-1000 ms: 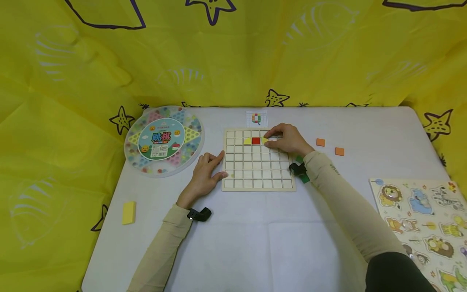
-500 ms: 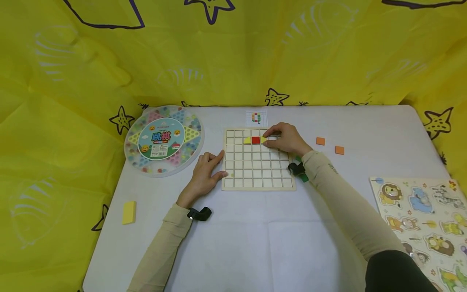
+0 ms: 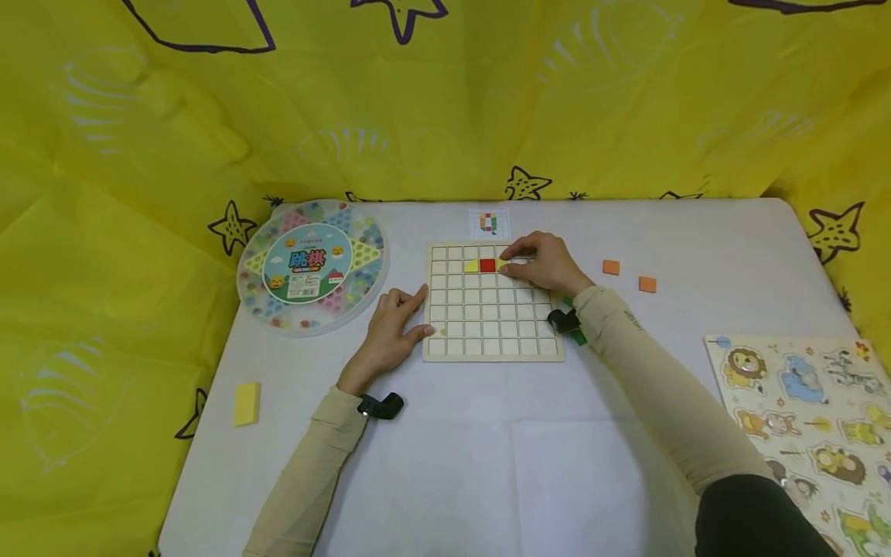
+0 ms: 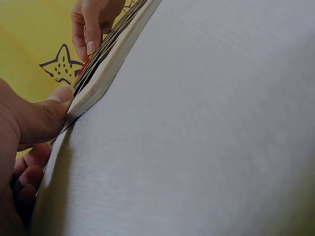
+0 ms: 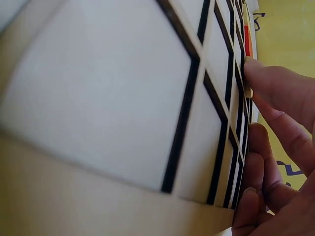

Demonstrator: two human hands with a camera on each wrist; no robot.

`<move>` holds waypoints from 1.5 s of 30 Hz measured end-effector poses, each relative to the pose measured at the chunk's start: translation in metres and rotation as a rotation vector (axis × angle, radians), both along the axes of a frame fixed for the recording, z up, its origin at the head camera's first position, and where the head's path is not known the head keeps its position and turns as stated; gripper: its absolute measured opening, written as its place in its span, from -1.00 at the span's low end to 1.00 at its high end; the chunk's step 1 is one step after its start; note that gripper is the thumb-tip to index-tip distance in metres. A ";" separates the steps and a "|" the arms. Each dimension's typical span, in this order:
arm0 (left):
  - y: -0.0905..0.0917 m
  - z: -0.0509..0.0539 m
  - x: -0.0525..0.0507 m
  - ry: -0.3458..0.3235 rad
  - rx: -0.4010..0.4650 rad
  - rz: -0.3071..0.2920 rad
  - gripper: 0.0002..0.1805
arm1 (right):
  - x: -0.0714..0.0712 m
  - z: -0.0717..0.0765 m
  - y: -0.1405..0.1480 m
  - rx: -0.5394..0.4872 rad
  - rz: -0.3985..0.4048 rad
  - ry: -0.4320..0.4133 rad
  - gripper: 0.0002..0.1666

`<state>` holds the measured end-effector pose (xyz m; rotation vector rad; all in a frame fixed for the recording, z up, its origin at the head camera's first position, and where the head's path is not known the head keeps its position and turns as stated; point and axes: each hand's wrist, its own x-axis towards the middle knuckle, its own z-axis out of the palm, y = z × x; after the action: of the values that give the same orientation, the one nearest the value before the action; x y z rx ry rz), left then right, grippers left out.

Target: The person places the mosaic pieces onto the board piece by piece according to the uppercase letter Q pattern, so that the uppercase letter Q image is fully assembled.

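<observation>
Pinching a yellow tile [image 3: 499, 264] between thumb and fingertip of the right hand [image 3: 547, 260], at upper centre of the head frame, the tile partly covered by fingers and just right of a red tile [image 3: 487, 265] on the grid board [image 3: 473, 312]. Touching the grid board's left edge near mid-frame with thumb and index finger of the left hand [image 3: 391, 331], spread wide, well below and left of the pinched tile.

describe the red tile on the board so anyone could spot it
On the white table, find the pale grid board. In its second row from the far edge, look just left of the right hand. The red tile is the only red piece showing there, with a yellow piece on either side.
</observation>
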<state>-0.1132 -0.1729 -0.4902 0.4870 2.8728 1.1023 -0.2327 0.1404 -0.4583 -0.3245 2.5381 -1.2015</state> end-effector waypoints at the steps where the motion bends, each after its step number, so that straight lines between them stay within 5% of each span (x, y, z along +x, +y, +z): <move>1: 0.000 0.000 0.000 0.000 0.001 0.000 -0.17 | 0.000 0.000 0.000 0.002 -0.004 0.000 -0.67; 20: 0.001 0.004 0.002 -0.018 0.020 0.005 -0.17 | 0.005 0.011 0.021 -0.031 -0.064 0.001 -0.64; 32: 0.002 0.006 0.002 0.007 0.019 0.001 -0.19 | 0.021 0.026 0.068 0.102 -0.033 -0.030 -0.60; 45: 0.002 0.006 0.003 -0.014 0.014 0.005 -0.19 | 0.037 0.022 0.100 0.212 0.024 -0.043 -0.62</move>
<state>-0.1105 -0.1705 -0.4844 0.4702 2.8581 1.1224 -0.1959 0.2409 -0.4367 -0.2742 2.5871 -0.9096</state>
